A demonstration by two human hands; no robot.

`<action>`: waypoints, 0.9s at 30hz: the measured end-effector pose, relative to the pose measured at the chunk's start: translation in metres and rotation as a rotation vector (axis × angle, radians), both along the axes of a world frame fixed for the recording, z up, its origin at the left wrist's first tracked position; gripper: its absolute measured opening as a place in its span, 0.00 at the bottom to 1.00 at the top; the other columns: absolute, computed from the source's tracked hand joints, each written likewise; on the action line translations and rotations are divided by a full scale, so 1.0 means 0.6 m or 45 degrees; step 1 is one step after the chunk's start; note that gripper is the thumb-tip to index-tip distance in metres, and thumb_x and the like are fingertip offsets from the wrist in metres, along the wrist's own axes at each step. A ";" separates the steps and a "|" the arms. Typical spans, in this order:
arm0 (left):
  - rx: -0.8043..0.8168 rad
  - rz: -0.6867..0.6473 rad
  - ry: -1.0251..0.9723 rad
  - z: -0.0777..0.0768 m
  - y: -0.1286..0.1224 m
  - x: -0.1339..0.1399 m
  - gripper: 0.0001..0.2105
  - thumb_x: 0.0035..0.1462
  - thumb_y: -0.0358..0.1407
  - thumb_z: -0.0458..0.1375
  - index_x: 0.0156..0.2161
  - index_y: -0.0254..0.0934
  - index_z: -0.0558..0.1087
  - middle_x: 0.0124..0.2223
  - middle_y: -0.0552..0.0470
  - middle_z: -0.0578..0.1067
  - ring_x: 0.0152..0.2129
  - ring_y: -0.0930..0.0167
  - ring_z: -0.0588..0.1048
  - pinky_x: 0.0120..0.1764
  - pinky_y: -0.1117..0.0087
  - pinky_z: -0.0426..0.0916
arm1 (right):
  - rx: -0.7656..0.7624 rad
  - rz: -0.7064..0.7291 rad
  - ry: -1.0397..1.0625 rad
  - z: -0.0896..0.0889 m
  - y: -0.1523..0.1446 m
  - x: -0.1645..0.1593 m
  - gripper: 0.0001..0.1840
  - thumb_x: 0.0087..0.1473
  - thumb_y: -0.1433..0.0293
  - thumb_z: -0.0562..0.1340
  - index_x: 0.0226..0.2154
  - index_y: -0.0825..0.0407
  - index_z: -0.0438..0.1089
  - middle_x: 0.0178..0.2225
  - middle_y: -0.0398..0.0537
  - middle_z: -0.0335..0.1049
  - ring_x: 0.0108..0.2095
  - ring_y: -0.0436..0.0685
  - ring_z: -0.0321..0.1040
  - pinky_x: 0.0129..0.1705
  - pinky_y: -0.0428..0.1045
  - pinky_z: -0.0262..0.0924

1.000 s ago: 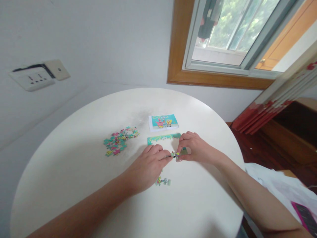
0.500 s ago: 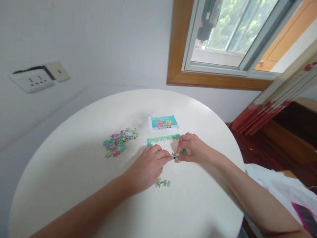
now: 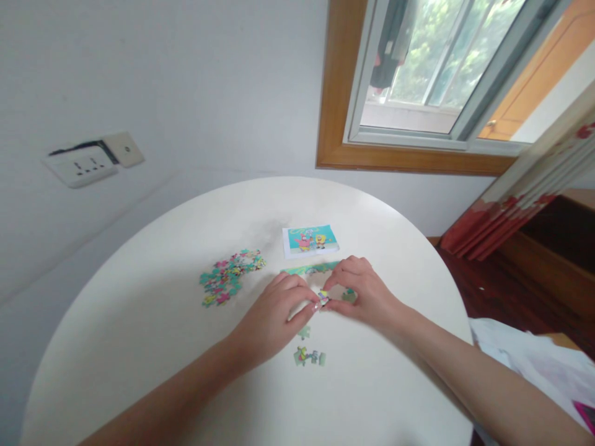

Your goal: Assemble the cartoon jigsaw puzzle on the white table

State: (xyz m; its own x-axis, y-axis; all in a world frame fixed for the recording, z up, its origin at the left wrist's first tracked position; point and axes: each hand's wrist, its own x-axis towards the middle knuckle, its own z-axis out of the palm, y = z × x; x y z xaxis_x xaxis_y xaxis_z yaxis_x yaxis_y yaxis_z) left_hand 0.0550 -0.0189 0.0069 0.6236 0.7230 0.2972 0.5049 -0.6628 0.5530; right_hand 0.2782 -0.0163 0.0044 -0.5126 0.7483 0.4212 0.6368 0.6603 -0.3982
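Between my two hands is a small cluster of jigsaw puzzle pieces [image 3: 324, 297], yellow and purple. My left hand [image 3: 281, 313] pinches its left side with thumb and forefinger. From the right, my right hand [image 3: 360, 288] grips the same pieces by the fingertips. Just behind my hands runs a joined green puzzle strip [image 3: 309, 269], partly covered by my fingers. A teal bit of puzzle [image 3: 349, 295] shows beneath my right hand. Nearer to me lie a pale green piece [image 3: 304, 333] and a short joined row of pieces [image 3: 309, 356].
A heap of loose puzzle pieces [image 3: 225, 279] lies on the left of the round white table [image 3: 162, 359]. Behind the strip is a picture card [image 3: 310, 240] with two cartoon figures. A wall socket [image 3: 83, 164], window and red-white curtain [image 3: 493, 220] surround the table.
The cluster in my fingers has turned and shifted slightly left, and my left thumb now shows on it. The pale green piece has come into view. The whole view has tilted a little upward.
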 end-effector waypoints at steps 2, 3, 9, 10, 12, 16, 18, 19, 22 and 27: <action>-0.022 0.005 -0.028 0.001 -0.002 0.002 0.07 0.61 0.36 0.54 0.36 0.38 0.74 0.36 0.51 0.73 0.39 0.67 0.68 0.43 0.66 0.62 | 0.041 0.002 0.025 -0.001 -0.004 -0.006 0.16 0.51 0.54 0.65 0.36 0.48 0.73 0.35 0.48 0.72 0.40 0.57 0.63 0.42 0.52 0.49; -0.034 0.011 -0.044 0.002 -0.003 0.002 0.06 0.61 0.35 0.54 0.35 0.38 0.73 0.36 0.51 0.73 0.38 0.67 0.68 0.43 0.66 0.62 | 0.058 0.001 0.036 -0.001 -0.007 -0.009 0.17 0.51 0.53 0.65 0.36 0.48 0.72 0.35 0.48 0.72 0.40 0.57 0.63 0.42 0.53 0.49; -0.083 0.030 -0.105 0.008 -0.004 0.002 0.04 0.58 0.33 0.56 0.32 0.38 0.71 0.34 0.52 0.73 0.36 0.68 0.69 0.41 0.67 0.63 | 0.108 -0.027 0.066 0.000 -0.015 -0.019 0.17 0.51 0.52 0.64 0.33 0.49 0.71 0.34 0.47 0.73 0.38 0.56 0.63 0.41 0.52 0.49; -0.088 0.028 -0.098 0.008 -0.003 0.000 0.04 0.58 0.33 0.56 0.32 0.38 0.71 0.35 0.52 0.73 0.37 0.68 0.69 0.41 0.67 0.63 | 0.101 -0.023 0.066 0.001 -0.015 -0.018 0.18 0.51 0.52 0.64 0.33 0.49 0.70 0.33 0.47 0.72 0.38 0.56 0.63 0.41 0.52 0.49; -0.090 0.023 -0.077 0.010 0.000 -0.005 0.04 0.59 0.33 0.55 0.33 0.38 0.71 0.35 0.52 0.73 0.37 0.68 0.68 0.42 0.67 0.63 | 0.071 0.000 0.081 0.001 -0.013 -0.014 0.20 0.49 0.51 0.65 0.35 0.49 0.70 0.34 0.47 0.72 0.38 0.56 0.64 0.41 0.52 0.49; -0.084 -0.019 -0.033 0.011 0.006 -0.017 0.05 0.60 0.33 0.54 0.34 0.38 0.72 0.36 0.52 0.73 0.38 0.68 0.68 0.44 0.67 0.62 | -0.031 0.117 0.108 0.002 -0.005 -0.001 0.18 0.56 0.56 0.61 0.45 0.49 0.68 0.37 0.49 0.72 0.41 0.56 0.65 0.43 0.52 0.53; -0.085 -0.051 -0.017 0.011 0.007 -0.021 0.05 0.60 0.32 0.54 0.35 0.38 0.72 0.37 0.51 0.73 0.39 0.68 0.68 0.45 0.67 0.62 | -0.053 0.197 0.097 0.003 -0.002 0.002 0.16 0.60 0.61 0.58 0.49 0.47 0.68 0.38 0.49 0.72 0.41 0.56 0.65 0.44 0.53 0.54; -0.082 -0.068 -0.012 0.012 0.007 -0.022 0.05 0.60 0.32 0.54 0.35 0.38 0.72 0.38 0.51 0.72 0.40 0.68 0.68 0.45 0.67 0.62 | -0.050 0.231 0.094 0.004 -0.002 0.003 0.15 0.61 0.62 0.57 0.49 0.47 0.69 0.39 0.49 0.72 0.41 0.56 0.65 0.45 0.53 0.54; -0.072 -0.098 -0.004 0.013 0.007 -0.022 0.05 0.60 0.32 0.53 0.36 0.38 0.72 0.38 0.51 0.72 0.40 0.68 0.68 0.46 0.67 0.62 | -0.024 0.270 0.109 0.005 -0.001 0.002 0.12 0.59 0.65 0.59 0.45 0.46 0.73 0.37 0.47 0.72 0.41 0.55 0.65 0.44 0.53 0.54; -0.094 -0.039 -0.006 0.013 0.012 -0.021 0.05 0.60 0.33 0.53 0.36 0.38 0.72 0.38 0.51 0.73 0.39 0.68 0.69 0.45 0.67 0.62 | 0.034 0.245 0.129 -0.001 0.003 0.001 0.07 0.56 0.64 0.63 0.37 0.46 0.76 0.33 0.46 0.73 0.38 0.55 0.66 0.41 0.53 0.53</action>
State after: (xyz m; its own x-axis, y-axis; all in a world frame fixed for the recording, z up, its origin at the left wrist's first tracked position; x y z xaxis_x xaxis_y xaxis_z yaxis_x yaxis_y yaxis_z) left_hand 0.0423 -0.0116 0.0149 0.6446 0.7237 0.2465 0.4824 -0.6352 0.6032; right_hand 0.2789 -0.0144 0.0035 -0.5987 0.6287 0.4963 0.4559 0.7769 -0.4342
